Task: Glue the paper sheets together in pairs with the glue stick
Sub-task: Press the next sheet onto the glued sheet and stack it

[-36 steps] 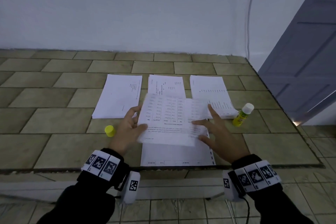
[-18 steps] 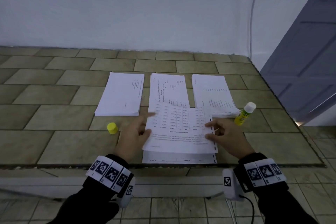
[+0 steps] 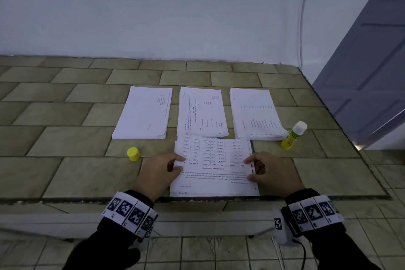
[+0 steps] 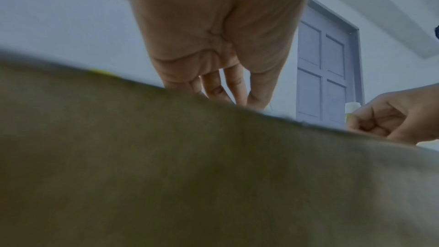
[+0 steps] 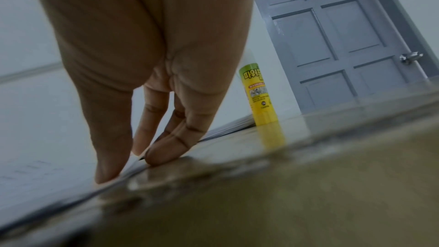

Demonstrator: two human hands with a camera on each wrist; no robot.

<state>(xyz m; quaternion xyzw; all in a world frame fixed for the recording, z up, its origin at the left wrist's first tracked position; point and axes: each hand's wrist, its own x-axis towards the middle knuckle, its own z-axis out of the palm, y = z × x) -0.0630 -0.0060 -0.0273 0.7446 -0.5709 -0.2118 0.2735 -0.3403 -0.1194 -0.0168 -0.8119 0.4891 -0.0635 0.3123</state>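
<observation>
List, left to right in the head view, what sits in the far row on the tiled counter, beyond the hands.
left paper stack → middle paper stack → right paper stack → glue stick, standing just off that stack's near right corner.

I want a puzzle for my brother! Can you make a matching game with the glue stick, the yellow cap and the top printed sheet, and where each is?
Things:
1 glue stick
2 yellow cap
3 top printed sheet

Places:
a touched by the left hand and right hand
b standing beside the right paper stack
c left of the left hand

Pairs: 1-b; 2-c; 3-a
</observation>
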